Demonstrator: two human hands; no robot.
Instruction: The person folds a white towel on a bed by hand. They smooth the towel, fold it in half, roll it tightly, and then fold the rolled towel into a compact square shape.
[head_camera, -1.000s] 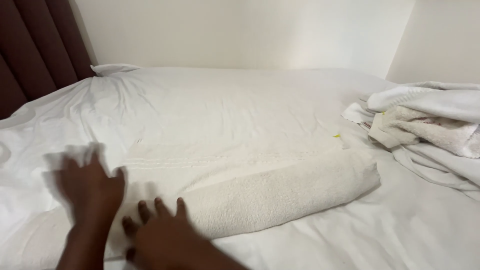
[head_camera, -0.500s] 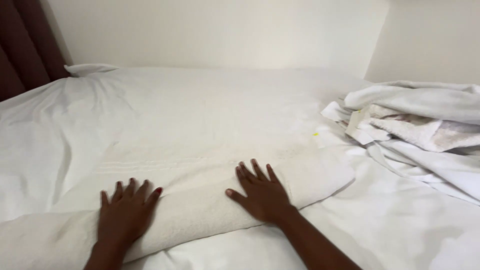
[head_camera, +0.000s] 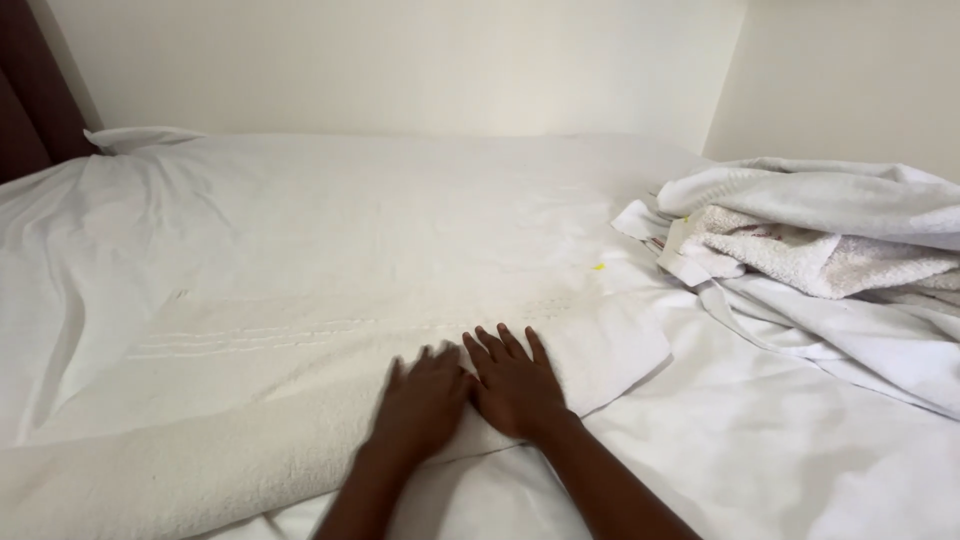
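Head view of a bed (head_camera: 800, 450) covered in a white sheet. Both hands lie flat, palms down and fingers extended, on a white towel (head_camera: 300, 400) spread across the bed's near half. The left hand (head_camera: 425, 400) and the right hand (head_camera: 515, 385) rest side by side, touching along their inner edges; neither grip is clenched, and neither grasps anything. The towel's near edge is folded or rolled into a thick band running from the near left corner of the bed toward the hands, and its right corner lies flat just beyond the right hand. A loose pile of white towels (head_camera: 820, 230) sits at the bed's right edge, well apart from the hands. A pillow (head_camera: 140, 137) lies at the far left corner, beside a dark headboard (head_camera: 30, 110).
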